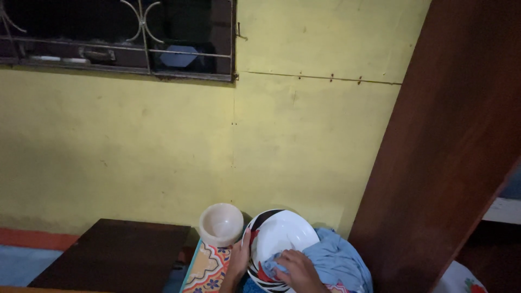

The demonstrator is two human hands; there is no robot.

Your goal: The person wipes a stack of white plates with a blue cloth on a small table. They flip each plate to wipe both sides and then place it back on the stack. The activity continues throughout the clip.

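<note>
There are no packages, labels or signs to see here. Low in the picture, a person holds a round white plate (282,236) with a dark rim that has red and black marks on it. The plate is tipped up on its edge, and its white face looks toward the camera and a little upward. It is round, so it has no long side. The left hand (239,259) grips the plate's left rim, with the fingers curled around the edge. The right hand (298,269) presses a light blue cloth (336,260) against the lower part of the plate's face, with the fingers bent down onto the cloth. The cloth bunches out to the right of the plate. Just to the left of the plate stands a small cream bowl (221,223), tipped so its inside shows. Under it lies a mat (205,268) with bright flower shapes. A dark table (114,252) is further left. Behind it all is a yellow wall (163,146) with a barred window (116,35) up top, and a brown wooden board (445,141) leans on the right. The bottom of the plate and both wrists are cut off by the picture's edge, and the room is dim.
</note>
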